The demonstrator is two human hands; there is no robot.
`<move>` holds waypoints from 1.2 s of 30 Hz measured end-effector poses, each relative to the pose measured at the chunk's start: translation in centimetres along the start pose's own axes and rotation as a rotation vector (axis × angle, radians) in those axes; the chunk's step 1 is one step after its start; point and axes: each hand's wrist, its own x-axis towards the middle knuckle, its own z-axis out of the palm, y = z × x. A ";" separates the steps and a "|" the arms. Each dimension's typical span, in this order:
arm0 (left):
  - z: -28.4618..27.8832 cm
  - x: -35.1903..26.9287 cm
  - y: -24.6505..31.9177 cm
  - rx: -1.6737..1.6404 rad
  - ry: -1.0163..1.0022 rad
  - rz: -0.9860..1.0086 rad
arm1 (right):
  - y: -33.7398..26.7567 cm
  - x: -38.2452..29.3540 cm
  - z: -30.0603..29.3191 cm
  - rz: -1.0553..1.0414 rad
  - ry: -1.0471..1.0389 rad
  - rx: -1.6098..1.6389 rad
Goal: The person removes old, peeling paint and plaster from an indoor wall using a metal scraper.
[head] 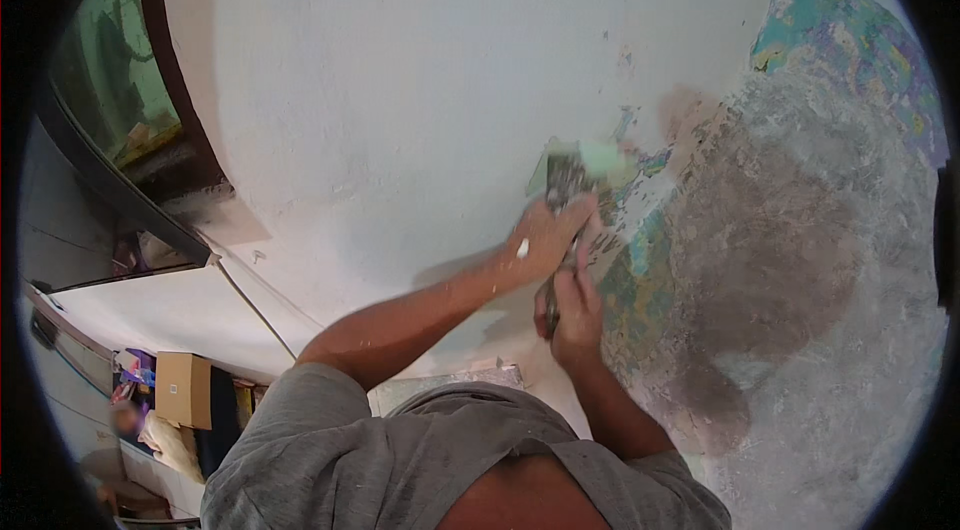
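Both my hands grip a scraper with a broad, flat blade [566,171], blurred by motion, against the painted wall [375,95]. My left hand [553,236] is wrapped round the upper part of the tool, close behind the blade, with a white fleck on its back. Below it, my right hand [577,305] holds the handle [553,305]. Around the blade the pale coat is broken, and light green and darker layers show. To the right lies a rough grey bare patch [765,230], bordered by turquoise and yellowish paint remnants [637,290]. The blade's edge is too blurred to make out.
A dark-framed window opening [157,65] is at upper left. A thin cord or rod [255,309] slants down beneath it. At lower left are a cardboard box [182,389] and a partly seen, blurred person [166,440]. Turquoise and purple paint [847,27] remains at upper right.
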 end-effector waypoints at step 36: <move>-0.5 0.4 4.7 0.036 0.059 -0.069 | -1.3 1.2 0.4 -0.041 -0.074 0.083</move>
